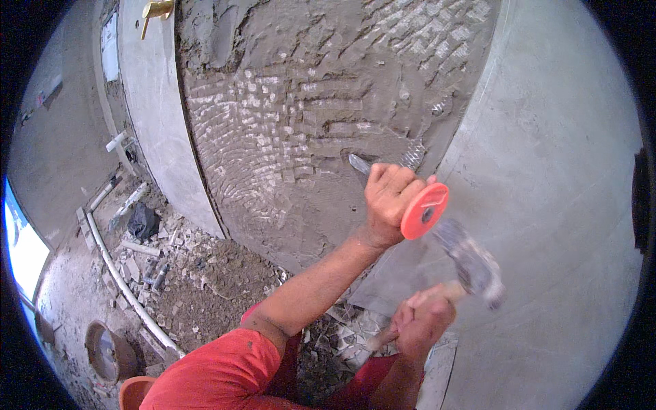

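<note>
My left hand [387, 205] is wrapped round a chisel with a round orange hand guard [427, 210]. The chisel's flat steel tip [358, 163] points up and left, at the rough grey mortar [273, 137] of the wall. A strip of metal mesh [413, 154] shows in the mortar beside that tip. Lower down, my right hand [424, 321] grips a hammer by its wooden handle. The hammer's head [471, 265] is smeared by motion and sits below and right of the guard, apart from it.
Smooth grey panels flank the mortar on the left [160, 96] and right [547, 178]. A brass-coloured fitting [158, 9] juts out top left. On the floor lie rubble [212, 277], a white pipe [117, 273], a black bag [143, 222] and a round bucket [125, 355].
</note>
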Tool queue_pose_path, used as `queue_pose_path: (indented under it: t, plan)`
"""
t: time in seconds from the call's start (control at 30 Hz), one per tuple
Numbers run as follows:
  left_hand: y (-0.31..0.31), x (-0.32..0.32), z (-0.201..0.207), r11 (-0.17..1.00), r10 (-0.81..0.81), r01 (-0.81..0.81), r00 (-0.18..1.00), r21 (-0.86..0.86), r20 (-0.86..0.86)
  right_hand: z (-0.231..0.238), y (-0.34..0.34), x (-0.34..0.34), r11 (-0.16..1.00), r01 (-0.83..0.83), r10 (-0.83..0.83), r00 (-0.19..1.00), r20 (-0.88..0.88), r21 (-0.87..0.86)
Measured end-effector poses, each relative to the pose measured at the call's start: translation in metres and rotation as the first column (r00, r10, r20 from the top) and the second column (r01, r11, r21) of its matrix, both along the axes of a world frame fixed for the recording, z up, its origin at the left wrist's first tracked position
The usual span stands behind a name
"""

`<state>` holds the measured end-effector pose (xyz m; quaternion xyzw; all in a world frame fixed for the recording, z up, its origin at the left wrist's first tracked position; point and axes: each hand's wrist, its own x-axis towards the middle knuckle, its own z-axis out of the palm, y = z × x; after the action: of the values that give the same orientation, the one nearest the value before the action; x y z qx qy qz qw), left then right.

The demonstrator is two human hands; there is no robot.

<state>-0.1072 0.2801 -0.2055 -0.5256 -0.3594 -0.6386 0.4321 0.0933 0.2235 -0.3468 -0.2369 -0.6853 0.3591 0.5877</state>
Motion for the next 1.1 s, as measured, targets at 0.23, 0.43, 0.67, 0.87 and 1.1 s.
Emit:
queue_pose_path:
  t: [0.23,0.43,0.67,0.87,1.1]
  plan:
    - [-0.001,0.003,0.002,0.999,-0.05,0.05,0.999,0.013,0.0,0.028,-0.008,-0.027,0.898,-0.431,0.415,0.757,-0.505,0.092]
    - [0.001,-0.008,-0.003,0.999,0.022,-0.023,0.999,-0.025,-0.03,0.048,-0.018,-0.022,0.902,-0.383,0.244,0.832,-0.498,-0.199]
    - [0.004,0.005,0.003,0.999,-0.012,0.011,0.999,-0.035,-0.042,0.016,0.002,-0.037,0.979,-0.187,0.144,0.919,-0.367,-0.085]
    - [0.004,-0.007,0.0,1.0,0.013,-0.013,0.999,0.002,-0.051,0.049,-0.029,-0.01,0.875,-0.447,0.257,0.751,-0.608,-0.183]
    - [0.005,-0.001,-0.001,0.998,0.022,-0.025,0.999,-0.066,-0.035,0.046,-0.015,-0.048,0.888,-0.318,0.155,0.887,-0.434,-0.332]
